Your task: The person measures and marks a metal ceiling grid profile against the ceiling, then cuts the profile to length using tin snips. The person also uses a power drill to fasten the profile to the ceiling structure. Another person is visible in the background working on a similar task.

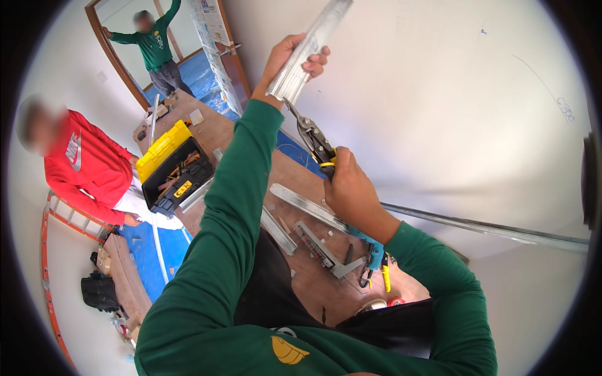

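Note:
Raised ahead of me, my left hand (290,61) is wrapped round a silvery galvanized metal channel (311,47), which slants up to the right past the picture's top edge. Below it, my right hand (354,188) is closed on the handles of a pair of aviation snips (315,139) with black and yellow grips. The jaws of the snips meet the channel's lower end; whether they bite into the metal I cannot tell. Under my right wrist, more metal channel (308,205) lies on the brown work table (295,169).
Left on the table stands an open black and yellow toolbox (179,169). A square (320,247), a teal power tool (374,254) and offcuts lie nearer. A long metal track (483,225) extends right. One person in red (94,163) stands left, another in green (153,47) at the doorway. An orange ladder (47,250) leans left.

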`<action>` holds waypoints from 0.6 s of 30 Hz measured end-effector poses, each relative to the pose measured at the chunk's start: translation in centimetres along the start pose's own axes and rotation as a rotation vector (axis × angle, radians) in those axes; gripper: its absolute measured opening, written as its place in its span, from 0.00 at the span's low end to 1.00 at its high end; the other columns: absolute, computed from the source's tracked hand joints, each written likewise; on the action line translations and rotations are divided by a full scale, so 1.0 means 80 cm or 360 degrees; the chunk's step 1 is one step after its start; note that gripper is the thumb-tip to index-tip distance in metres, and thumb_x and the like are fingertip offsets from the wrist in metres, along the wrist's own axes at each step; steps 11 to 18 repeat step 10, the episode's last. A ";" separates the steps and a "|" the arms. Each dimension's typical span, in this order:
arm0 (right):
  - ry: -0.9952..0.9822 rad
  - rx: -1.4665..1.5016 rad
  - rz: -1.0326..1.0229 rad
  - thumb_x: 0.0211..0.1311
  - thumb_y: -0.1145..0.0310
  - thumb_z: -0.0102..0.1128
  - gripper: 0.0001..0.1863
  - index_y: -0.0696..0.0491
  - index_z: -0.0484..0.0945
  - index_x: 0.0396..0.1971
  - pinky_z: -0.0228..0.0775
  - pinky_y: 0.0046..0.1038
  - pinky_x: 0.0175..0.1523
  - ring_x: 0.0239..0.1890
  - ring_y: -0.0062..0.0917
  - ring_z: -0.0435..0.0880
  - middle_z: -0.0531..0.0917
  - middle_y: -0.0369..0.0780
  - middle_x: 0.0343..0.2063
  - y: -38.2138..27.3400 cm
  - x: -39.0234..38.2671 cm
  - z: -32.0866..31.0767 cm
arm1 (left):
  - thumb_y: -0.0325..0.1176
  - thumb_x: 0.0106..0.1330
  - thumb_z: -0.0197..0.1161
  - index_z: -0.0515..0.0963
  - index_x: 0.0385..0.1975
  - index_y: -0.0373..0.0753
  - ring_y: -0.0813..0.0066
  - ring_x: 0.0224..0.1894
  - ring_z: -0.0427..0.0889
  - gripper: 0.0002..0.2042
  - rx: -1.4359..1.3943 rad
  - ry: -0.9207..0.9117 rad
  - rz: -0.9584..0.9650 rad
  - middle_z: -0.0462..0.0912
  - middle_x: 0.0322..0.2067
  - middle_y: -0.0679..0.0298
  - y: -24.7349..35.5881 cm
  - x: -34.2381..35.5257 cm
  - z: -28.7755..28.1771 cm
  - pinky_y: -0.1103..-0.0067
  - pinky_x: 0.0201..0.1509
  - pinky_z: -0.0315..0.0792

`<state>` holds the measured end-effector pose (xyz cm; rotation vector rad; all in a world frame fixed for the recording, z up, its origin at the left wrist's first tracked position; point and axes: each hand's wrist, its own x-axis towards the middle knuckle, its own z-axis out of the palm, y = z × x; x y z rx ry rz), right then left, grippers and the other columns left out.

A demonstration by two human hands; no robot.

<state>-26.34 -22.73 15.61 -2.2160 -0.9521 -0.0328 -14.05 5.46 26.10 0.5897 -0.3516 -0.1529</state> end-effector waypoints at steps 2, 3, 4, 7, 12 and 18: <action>-0.0017 -0.0131 -0.0003 0.67 0.71 0.65 0.29 0.64 0.65 0.63 0.79 0.50 0.57 0.55 0.55 0.86 0.81 0.61 0.55 -0.002 -0.004 -0.005 | 0.41 0.84 0.55 0.57 0.74 0.24 0.72 0.39 0.75 0.30 0.0167 -0.0155 0.0072 0.73 0.51 0.44 0.005 -0.003 0.003 0.80 0.31 0.75; -0.0031 -0.0191 -0.0014 0.67 0.70 0.66 0.30 0.63 0.65 0.64 0.79 0.50 0.58 0.56 0.55 0.86 0.81 0.61 0.56 -0.004 -0.004 -0.006 | 0.41 0.84 0.55 0.57 0.74 0.23 0.72 0.39 0.75 0.30 0.0255 -0.0215 0.0125 0.73 0.52 0.44 0.009 -0.008 0.004 0.80 0.31 0.75; -0.0183 0.0031 -0.0062 0.67 0.69 0.67 0.32 0.63 0.65 0.66 0.78 0.50 0.59 0.56 0.53 0.86 0.81 0.59 0.56 -0.003 -0.001 -0.012 | 0.41 0.84 0.55 0.58 0.73 0.23 0.72 0.40 0.75 0.30 0.0216 -0.0198 0.0040 0.73 0.53 0.44 0.012 -0.010 0.004 0.80 0.32 0.76; -0.0645 0.0584 -0.0060 0.67 0.65 0.71 0.39 0.63 0.64 0.73 0.76 0.46 0.61 0.57 0.48 0.85 0.83 0.55 0.57 0.013 0.019 -0.046 | 0.39 0.86 0.51 0.50 0.82 0.29 0.71 0.42 0.73 0.32 0.0037 -0.0487 -0.0227 0.70 0.55 0.45 0.011 -0.018 0.000 0.81 0.34 0.77; -0.1165 0.0775 0.0189 0.69 0.65 0.74 0.43 0.56 0.63 0.80 0.73 0.36 0.69 0.60 0.35 0.85 0.85 0.51 0.60 0.023 0.038 -0.071 | 0.41 0.86 0.54 0.48 0.84 0.31 0.67 0.43 0.74 0.36 -0.0096 -0.0598 -0.0482 0.69 0.57 0.44 0.005 -0.010 -0.005 0.75 0.35 0.80; -0.1165 0.0775 0.0189 0.69 0.65 0.74 0.43 0.56 0.63 0.80 0.73 0.36 0.69 0.60 0.35 0.85 0.85 0.51 0.60 0.023 0.038 -0.071 | 0.41 0.86 0.54 0.48 0.84 0.31 0.67 0.43 0.74 0.36 -0.0096 -0.0598 -0.0482 0.69 0.57 0.44 0.005 -0.010 -0.005 0.75 0.35 0.80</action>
